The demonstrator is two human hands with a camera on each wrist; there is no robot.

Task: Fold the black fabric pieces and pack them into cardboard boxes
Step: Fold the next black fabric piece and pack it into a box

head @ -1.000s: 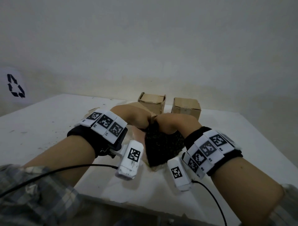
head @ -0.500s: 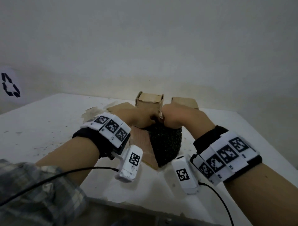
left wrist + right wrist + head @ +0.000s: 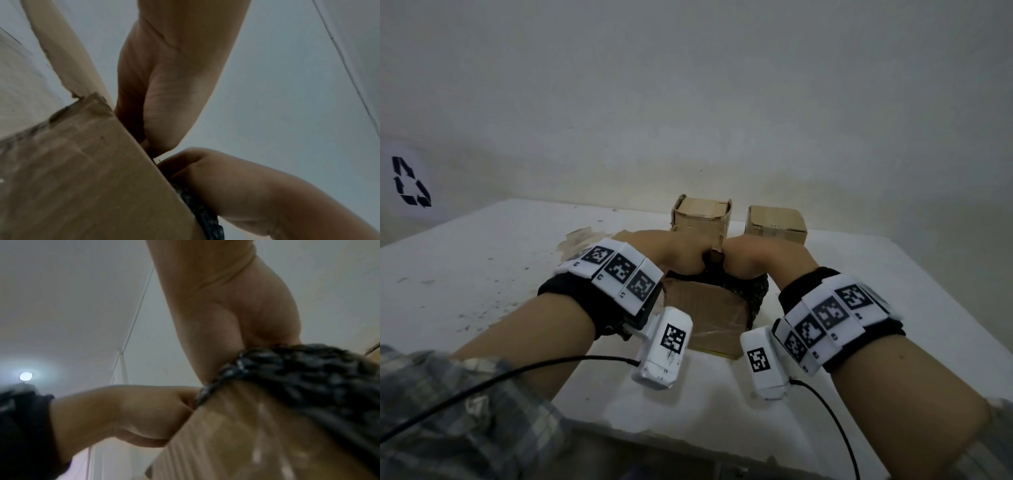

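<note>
A black knit fabric (image 3: 758,294) lies bunched on top of the near cardboard box (image 3: 705,318) and hangs down its right side. My left hand (image 3: 685,257) and right hand (image 3: 750,260) meet knuckle to knuckle over the box, fingers curled down into the fabric and hidden past the rim. In the left wrist view, the left hand (image 3: 164,97) dips behind the box wall (image 3: 92,178) and the right hand (image 3: 246,186) presses on the fabric (image 3: 201,211). The right wrist view shows the right hand (image 3: 236,321) gripping the fabric (image 3: 308,378) above the box (image 3: 246,443).
Two more cardboard boxes stand behind the hands: an open-topped one (image 3: 702,219) and a closed one (image 3: 775,224). The white table (image 3: 482,274) has a chipped patch (image 3: 575,240) at the left. Its front edge lies just under my wrists. A wall rises close behind.
Both hands carried the hanging fabric away from me and lowered it onto the near box. The box's front wall, hidden by the fabric before, now shows.
</note>
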